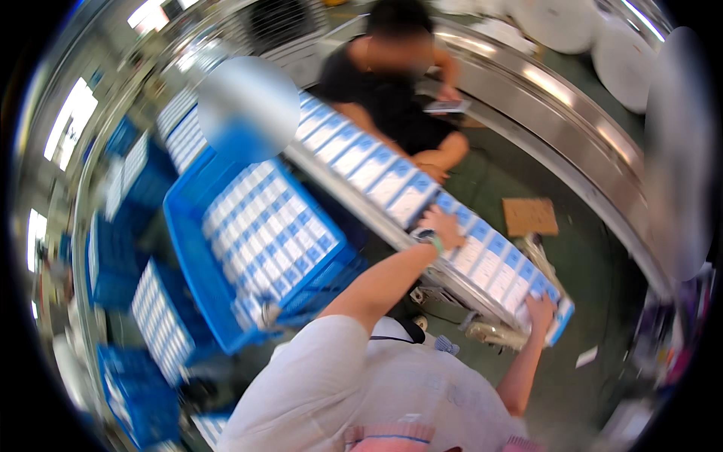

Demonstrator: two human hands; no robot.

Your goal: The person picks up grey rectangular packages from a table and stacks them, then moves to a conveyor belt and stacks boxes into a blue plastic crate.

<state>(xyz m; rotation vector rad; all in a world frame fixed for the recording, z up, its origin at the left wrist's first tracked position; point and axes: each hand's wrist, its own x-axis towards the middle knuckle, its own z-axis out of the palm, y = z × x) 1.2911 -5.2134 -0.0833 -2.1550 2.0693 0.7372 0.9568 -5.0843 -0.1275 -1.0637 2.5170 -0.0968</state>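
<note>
A long row of small white-and-blue cartons (369, 166) stands on a narrow conveyor (376, 218) that runs from the upper left down to the right. My left hand (443, 228), with a pale green band at the wrist, lies against the left end of the nearer group of cartons (488, 260). A narrow dark gap parts this group from the cartons farther up. At the group's right end, my right hand (541, 310) has its fingers curled over the last carton. The group sits between my two hands; some fingertips are hidden or blurred.
A blue crate (181, 233) filled with rows of similar cartons stands left of the conveyor. Several more loaded crates (162, 320) line the far left. Across the conveyor sits a person (399, 90) holding a phone. A cardboard piece (529, 217) lies on the floor; a metal rail (565, 90) curves behind.
</note>
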